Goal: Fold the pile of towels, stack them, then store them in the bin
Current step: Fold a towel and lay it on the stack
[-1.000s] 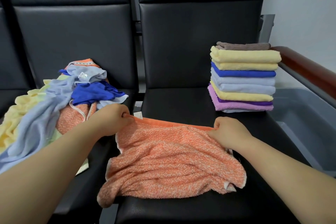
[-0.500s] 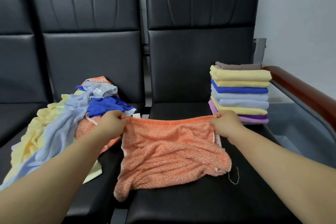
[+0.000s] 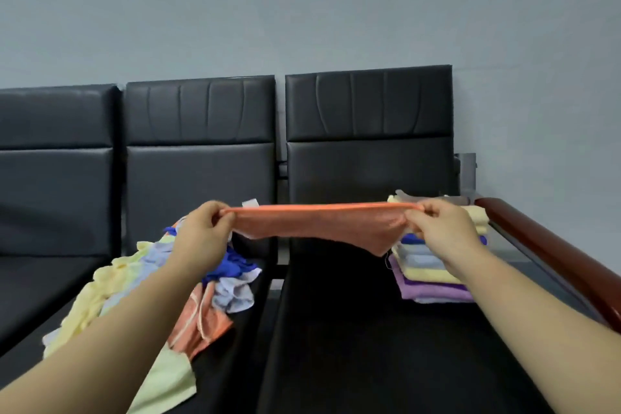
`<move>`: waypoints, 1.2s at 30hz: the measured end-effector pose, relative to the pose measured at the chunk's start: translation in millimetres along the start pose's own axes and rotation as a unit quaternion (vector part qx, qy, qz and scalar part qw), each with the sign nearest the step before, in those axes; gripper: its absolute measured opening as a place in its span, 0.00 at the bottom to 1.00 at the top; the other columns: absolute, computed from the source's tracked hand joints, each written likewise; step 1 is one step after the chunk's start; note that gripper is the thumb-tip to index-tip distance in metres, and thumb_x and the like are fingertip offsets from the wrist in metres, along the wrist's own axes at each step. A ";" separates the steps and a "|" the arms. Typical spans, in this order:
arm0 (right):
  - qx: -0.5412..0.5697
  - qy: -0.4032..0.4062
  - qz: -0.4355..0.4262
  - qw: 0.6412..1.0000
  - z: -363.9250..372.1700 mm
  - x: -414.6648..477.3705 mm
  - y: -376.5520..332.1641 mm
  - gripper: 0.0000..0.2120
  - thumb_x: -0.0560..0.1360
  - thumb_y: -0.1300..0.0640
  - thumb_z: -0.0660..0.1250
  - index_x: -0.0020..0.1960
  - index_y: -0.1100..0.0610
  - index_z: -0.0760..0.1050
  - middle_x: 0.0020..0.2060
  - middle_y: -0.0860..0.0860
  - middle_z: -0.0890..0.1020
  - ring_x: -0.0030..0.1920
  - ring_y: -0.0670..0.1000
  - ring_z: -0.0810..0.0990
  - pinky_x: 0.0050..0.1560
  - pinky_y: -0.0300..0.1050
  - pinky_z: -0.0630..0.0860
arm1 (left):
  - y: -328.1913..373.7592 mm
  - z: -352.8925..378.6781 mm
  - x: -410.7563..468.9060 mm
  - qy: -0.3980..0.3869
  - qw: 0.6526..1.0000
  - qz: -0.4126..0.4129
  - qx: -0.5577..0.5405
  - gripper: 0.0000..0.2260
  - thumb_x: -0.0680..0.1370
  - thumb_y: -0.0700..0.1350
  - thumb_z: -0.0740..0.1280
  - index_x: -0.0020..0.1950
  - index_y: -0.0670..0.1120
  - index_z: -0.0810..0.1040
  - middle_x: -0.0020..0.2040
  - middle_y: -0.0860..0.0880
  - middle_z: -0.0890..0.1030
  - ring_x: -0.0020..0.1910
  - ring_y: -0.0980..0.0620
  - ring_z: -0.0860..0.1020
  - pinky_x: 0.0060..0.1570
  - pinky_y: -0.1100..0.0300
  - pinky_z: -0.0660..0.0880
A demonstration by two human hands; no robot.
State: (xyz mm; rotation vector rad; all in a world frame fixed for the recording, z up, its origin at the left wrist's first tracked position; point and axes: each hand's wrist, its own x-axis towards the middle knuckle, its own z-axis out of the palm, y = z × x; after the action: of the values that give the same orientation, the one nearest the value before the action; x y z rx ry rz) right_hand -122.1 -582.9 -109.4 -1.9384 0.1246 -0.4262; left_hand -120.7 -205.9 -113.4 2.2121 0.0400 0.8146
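An orange towel (image 3: 319,227) hangs in the air above the right black seat, stretched taut between both hands. My left hand (image 3: 205,232) pinches its left corner and my right hand (image 3: 437,230) pinches its right corner. On the middle seat lies a loose pile of unfolded towels (image 3: 134,282) in yellow, pale blue, dark blue and orange. A stack of folded towels (image 3: 426,276) stands on the right seat near the armrest, partly hidden behind my right hand. The bin is hardly visible beyond the armrest.
A row of black padded seats (image 3: 369,329) stands against a grey wall. A reddish-brown wooden armrest (image 3: 551,252) runs along the right side, next to the folded stack.
Both hands have lifted the orange towel off the right seat into the air and pulled it tight. The view has tilted upward.
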 end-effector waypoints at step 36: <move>-0.202 -0.185 0.022 0.962 15.1 -62.4 99.2 0.08 0.85 0.54 0.61 0.52 0.48 0.79 0.49 0.46 0.81 0.50 0.47 0.79 0.47 0.45 0.75 | -81.4 41.4 -103.0 -0.165 0.958 -0.223 -0.066 0.11 0.80 0.40 0.60 0.39 0.46 0.76 0.46 0.52 0.76 0.46 0.48 0.74 0.52 0.47 0.70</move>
State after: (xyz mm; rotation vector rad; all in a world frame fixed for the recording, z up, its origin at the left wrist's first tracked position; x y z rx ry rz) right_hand -163.9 -591.8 -219.5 -2.3769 0.0102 0.0019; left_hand -161.6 -203.2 -244.8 2.0702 0.3020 0.1914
